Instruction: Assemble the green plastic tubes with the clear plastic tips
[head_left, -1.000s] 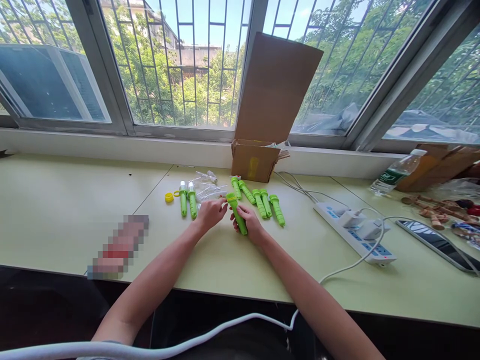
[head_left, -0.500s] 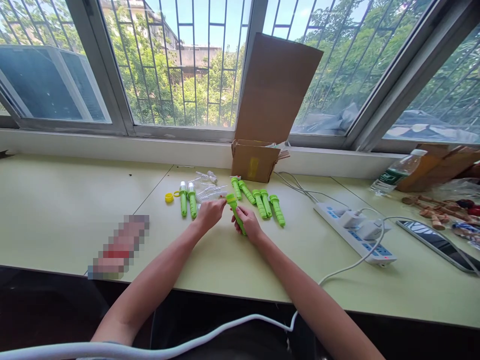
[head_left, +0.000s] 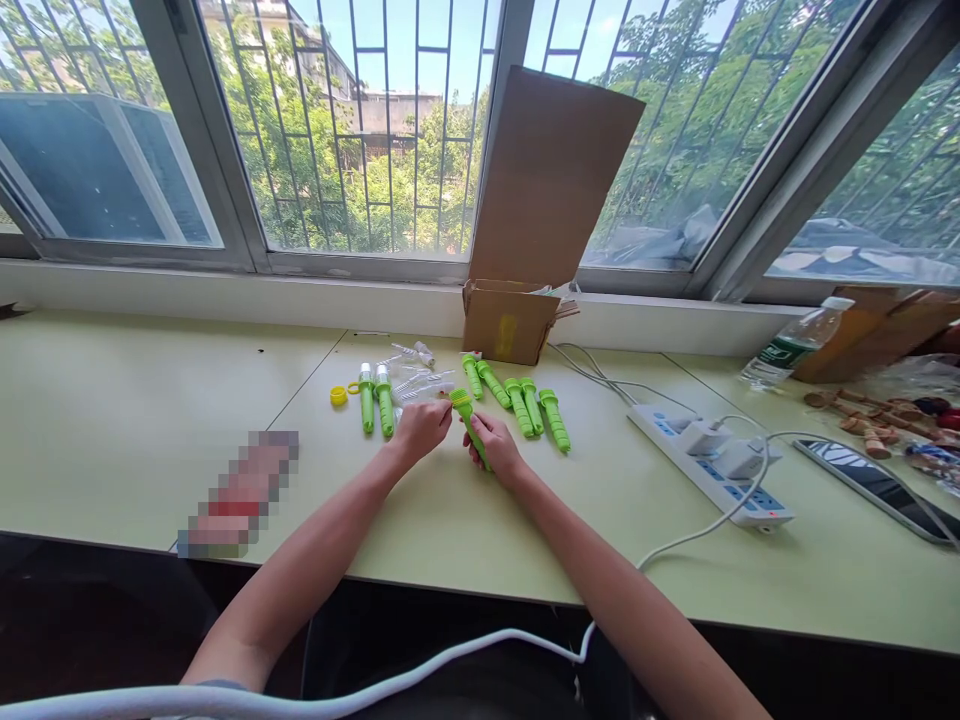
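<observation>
My right hand (head_left: 496, 447) is wrapped round a green ridged plastic tube (head_left: 463, 406), its wide end tilted up and to the left. Close beside that end is my left hand (head_left: 422, 428), fingers drawn together in a pinch; whatever they hold, if anything, is hidden. Left of my left hand lie two green tubes with clear tops (head_left: 375, 400). Beyond my hands are several clear plastic pieces (head_left: 424, 378), and a yellow ring-shaped cap (head_left: 338, 396) sits at the far left of the group. Several more green tubes (head_left: 525, 405) lie to the right.
An open cardboard box (head_left: 504, 325) stands against the window ledge. At right are a power strip (head_left: 712, 465) with plugs and white cables, a phone (head_left: 874, 490), a water bottle (head_left: 796, 345) and wooden pieces (head_left: 862, 425). A blurred-out flat item (head_left: 240, 495) lies at left.
My left hand has turned slightly at the tube's wide end, its fingers now more curled in. The right hand and the tube stay nearly where they were.
</observation>
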